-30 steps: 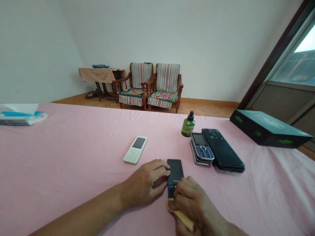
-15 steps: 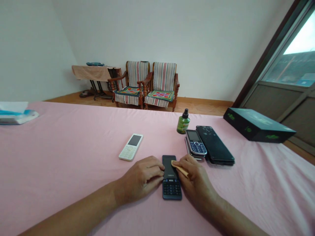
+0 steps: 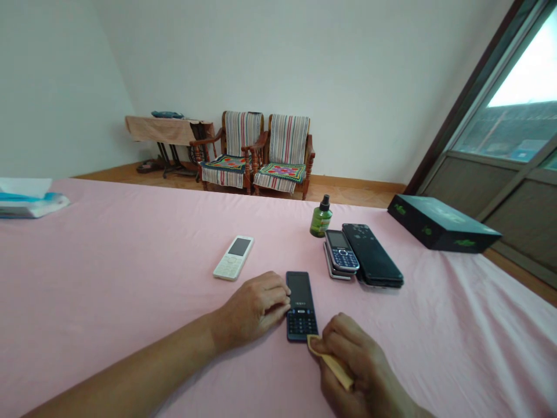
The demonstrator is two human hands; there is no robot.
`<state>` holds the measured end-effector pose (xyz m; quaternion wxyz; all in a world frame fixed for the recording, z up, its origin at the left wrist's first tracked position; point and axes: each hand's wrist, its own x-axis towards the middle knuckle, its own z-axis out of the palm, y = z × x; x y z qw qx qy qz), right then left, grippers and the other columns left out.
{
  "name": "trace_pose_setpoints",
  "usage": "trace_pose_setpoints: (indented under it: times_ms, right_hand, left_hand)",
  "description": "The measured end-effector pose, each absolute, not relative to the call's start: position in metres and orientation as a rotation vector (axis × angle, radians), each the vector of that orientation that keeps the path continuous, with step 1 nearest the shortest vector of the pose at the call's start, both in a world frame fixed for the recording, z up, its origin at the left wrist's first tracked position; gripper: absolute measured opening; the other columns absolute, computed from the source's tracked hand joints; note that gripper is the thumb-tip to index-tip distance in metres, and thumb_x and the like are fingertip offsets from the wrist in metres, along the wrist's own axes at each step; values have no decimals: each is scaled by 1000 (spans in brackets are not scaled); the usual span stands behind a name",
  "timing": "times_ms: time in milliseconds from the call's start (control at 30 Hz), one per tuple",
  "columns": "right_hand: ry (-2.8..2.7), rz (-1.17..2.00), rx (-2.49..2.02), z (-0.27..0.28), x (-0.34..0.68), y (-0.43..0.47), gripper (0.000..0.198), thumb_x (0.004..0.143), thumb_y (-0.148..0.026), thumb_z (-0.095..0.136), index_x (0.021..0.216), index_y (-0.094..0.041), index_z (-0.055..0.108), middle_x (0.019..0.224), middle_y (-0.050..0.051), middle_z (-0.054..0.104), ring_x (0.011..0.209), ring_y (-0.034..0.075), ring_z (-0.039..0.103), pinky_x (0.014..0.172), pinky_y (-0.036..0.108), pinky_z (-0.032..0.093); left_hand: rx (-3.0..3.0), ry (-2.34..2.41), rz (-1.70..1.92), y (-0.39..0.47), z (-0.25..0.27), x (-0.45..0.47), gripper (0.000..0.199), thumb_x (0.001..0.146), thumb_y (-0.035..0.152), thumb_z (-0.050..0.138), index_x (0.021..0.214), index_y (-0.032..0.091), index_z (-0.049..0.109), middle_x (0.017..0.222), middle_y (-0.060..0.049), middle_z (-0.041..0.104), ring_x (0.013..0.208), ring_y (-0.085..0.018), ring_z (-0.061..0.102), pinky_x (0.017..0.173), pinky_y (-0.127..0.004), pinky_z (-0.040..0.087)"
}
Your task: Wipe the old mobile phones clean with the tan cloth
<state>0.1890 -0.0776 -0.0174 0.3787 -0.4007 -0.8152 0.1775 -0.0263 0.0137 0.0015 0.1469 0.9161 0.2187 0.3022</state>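
Observation:
A dark flip phone (image 3: 300,297) lies unfolded on the pink cloth, its screen half away from me and its keypad half nearer. Curled fingers of my left hand (image 3: 256,305) hold the phone by its left edge. My right hand (image 3: 354,363) is closed on a folded yellow cloth (image 3: 337,367), whose tip touches the phone's lower right corner. To the left, beyond my left hand, is a white keypad phone (image 3: 234,258). Another keypad phone (image 3: 342,251) rests on top of a small stack, beside a black phone-like slab (image 3: 374,255) lying on others.
A green spray bottle (image 3: 321,219) stands behind the stacked phones. At the back right is a black box (image 3: 441,223); a tissue pack (image 3: 32,204) sits at the far left. Past the table with its pink cover (image 3: 143,244) are two wooden armchairs (image 3: 285,152) and a sewing-machine table (image 3: 161,129).
My right hand has moved the yellow cloth from the phone's screen down toward me, to its lower right corner. My left hand stays at the phone's edge. The view has shifted slightly.

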Motion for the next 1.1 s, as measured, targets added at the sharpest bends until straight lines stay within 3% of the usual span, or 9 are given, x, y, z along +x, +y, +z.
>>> trace_pose_setpoints:
  times_ms: [200,533,667,833,1100]
  right_hand:
    - [-2094,500,-1033,-6,173,-64,34,80,2,47,101,-19,63,88,7,55,82,20,54,66,31,43]
    - [-2054,283,-1221,-10,189,-67,16,76,-4,50,73,-18,58,74,5,55,70,20,53,60,30,40]
    - [-1717,537,-1396,-7,189,-63,13,84,-15,53,76,-19,63,71,3,60,64,17,55,58,27,42]
    - [-1492,880,-1382,3,174,-56,14,85,-27,57,80,-18,67,73,3,66,65,17,56,57,25,42]
    - [-1119,1274,-1184,18,176,-53,28,78,-45,69,81,-17,71,74,3,64,76,19,59,65,26,44]
  left_hand:
    - [2650,625,852,13,2,-27,16,90,7,52,82,14,65,90,-9,66,86,-19,60,76,-29,50]
    - [2637,627,864,13,-2,-29,15,89,7,53,85,14,66,95,-9,66,87,-18,62,76,-28,51]
    - [2612,628,824,9,2,-28,7,88,16,60,90,13,66,98,-11,66,88,-20,63,78,-29,52]
    - [2579,636,777,4,7,-27,27,81,33,73,97,13,65,99,-12,67,91,-23,62,81,-33,52]
    - [2531,555,760,-1,9,-23,25,84,24,69,106,14,63,108,-13,65,97,-23,64,86,-32,52]
